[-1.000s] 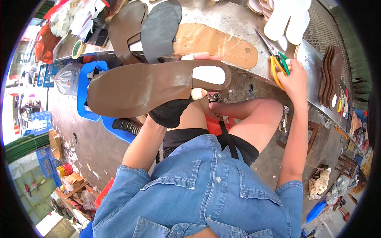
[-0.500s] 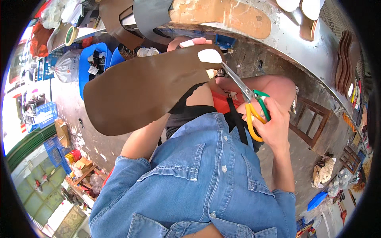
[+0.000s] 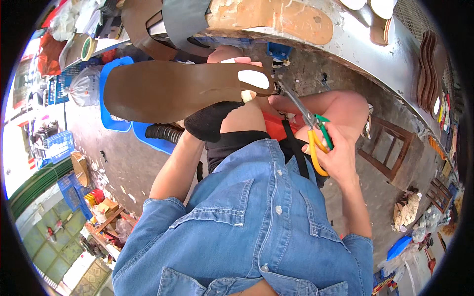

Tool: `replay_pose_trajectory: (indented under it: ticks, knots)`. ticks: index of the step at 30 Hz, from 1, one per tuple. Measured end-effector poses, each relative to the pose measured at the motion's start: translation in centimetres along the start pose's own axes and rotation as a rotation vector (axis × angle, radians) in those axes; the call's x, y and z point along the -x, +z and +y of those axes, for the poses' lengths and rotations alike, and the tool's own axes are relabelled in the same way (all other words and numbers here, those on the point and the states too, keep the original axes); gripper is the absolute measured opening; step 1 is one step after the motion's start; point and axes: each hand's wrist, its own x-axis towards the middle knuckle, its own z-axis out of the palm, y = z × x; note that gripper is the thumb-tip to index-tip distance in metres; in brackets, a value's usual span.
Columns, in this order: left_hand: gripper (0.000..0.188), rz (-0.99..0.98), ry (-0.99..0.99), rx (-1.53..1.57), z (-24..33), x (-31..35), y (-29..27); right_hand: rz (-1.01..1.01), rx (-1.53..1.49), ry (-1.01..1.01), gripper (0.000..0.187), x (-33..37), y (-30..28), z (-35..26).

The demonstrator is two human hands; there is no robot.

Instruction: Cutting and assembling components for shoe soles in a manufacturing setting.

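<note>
A brown insole (image 3: 168, 91) with a white oval patch near its narrow end lies level in front of me. My left hand (image 3: 248, 95) is closed on it from beneath; the wrapped thumb presses the near edge, and fingertips show past the far edge. The palm is hidden by black fabric (image 3: 210, 121) and the insole. To the right, my right hand (image 3: 336, 154) grips scissors (image 3: 307, 117) with one yellow and one green handle. Their blade tips point up and left, just off the insole's narrow end.
A metal-topped bench (image 3: 363, 54) curves across the far side, with a tan sheet (image 3: 276, 19) and a stack of brown insoles (image 3: 428, 74) on it. Blue bins (image 3: 106, 111) stand at the left. On the floor at the right is a wooden frame (image 3: 390, 148).
The insole's wide end has swung away from me, and its narrow end has dropped slightly toward me. More of the black fabric shows. The scissors have shifted slightly and now sit apart from the insole.
</note>
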Motion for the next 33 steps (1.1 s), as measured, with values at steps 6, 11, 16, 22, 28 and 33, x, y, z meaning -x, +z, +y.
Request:
replay_pose_trajectory:
  ticks: [6,11,16,22,28,33]
  knots:
    - [0.055,-0.009,0.011,-0.194,0.1,0.1,0.6,0.052,0.103,-0.194,0.045,-0.5,-0.2,0.3]
    - [0.064,0.036,-0.026,-0.252,1.1,0.2,1.6,-0.074,-0.117,-0.148,0.042,-0.1,-0.3,0.0]
    - [0.080,0.006,-0.118,-0.086,2.7,-0.1,1.1,0.039,-0.104,-0.074,0.044,-0.3,-1.5,-0.4]
    - [0.080,-0.141,-0.159,-0.103,3.2,0.0,0.6,0.109,0.127,-0.386,0.049,-1.4,-2.8,-0.8]
    - [0.084,-0.130,-0.192,-0.040,3.2,0.2,1.5,0.046,0.184,-0.392,0.048,-0.9,-3.1,-1.0]
    - [0.082,-0.144,-0.182,0.029,3.1,0.2,1.8,0.000,0.009,-0.297,0.049,-0.3,-2.7,0.0]
